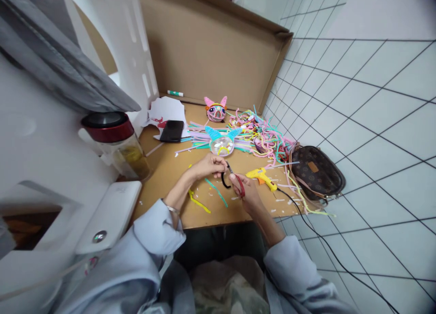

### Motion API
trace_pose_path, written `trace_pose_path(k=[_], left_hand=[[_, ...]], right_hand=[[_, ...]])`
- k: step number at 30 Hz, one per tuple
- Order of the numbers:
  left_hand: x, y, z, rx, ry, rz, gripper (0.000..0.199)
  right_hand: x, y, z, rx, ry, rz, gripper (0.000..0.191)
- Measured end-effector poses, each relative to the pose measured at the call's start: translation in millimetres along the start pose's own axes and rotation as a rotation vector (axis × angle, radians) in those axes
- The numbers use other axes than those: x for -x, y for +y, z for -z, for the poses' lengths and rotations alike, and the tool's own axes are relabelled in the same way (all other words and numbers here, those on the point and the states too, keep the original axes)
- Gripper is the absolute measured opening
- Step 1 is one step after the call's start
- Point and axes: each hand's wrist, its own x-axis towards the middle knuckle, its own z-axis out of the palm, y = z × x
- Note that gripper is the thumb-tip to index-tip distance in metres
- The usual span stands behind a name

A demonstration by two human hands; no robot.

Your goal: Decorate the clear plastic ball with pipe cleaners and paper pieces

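Note:
My right hand (251,196) is closed around the red handles of a pair of scissors (240,185), whose blades point up and left. Pinched in my left hand (211,165) is a black pipe cleaner (224,181), which curves down in front of the scissors. The blades are close to my left fingertips; whether they touch the pipe cleaner I cannot tell. Just beyond my hands sits a clear round piece with blue pipe-cleaner ears (222,145) and a yellow curve on it. A teal pipe cleaner (218,193) and a yellow pipe cleaner (199,202) lie near my left wrist.
A yellow glue gun (261,178) lies right of my hands, its cord trailing off the table. Behind are a pink-eared figure (215,110) and tangled pipe cleaners (272,139). A brown bag (316,171) stands right; a phone (172,131) and bottle (117,146) are left.

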Motion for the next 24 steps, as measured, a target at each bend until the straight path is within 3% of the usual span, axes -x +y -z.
trace_pose_path(k=[5, 13, 16, 19, 22, 24], left_hand=[[2, 2, 2.3, 0.030, -0.034, -0.005, 0.015], [5, 3, 3.8, 0.080, -0.079, -0.023, 0.021], [6, 4, 8.2, 0.127, 0.005, -0.049, 0.027], [7, 6, 14.6, 0.193, 0.093, -0.070, 0.033], [7, 8, 19.0, 0.300, 0.177, -0.110, 0.038], [6, 9, 19.6, 0.385, 0.244, -0.144, 0.040]], right_hand=[[4, 0, 1, -0.012, 0.026, -0.049, 0.043], [3, -1, 10, 0.051, -0.084, -0.087, 0.041], [1, -1, 19, 0.347, -0.031, 0.001, 0.031], [0, 1, 29, 0.739, 0.054, 0.052, 0.035], [1, 5, 34, 0.910, 0.009, 0.087, 0.036], [2, 8, 34, 0.961, -0.018, 0.175, 0.025]])
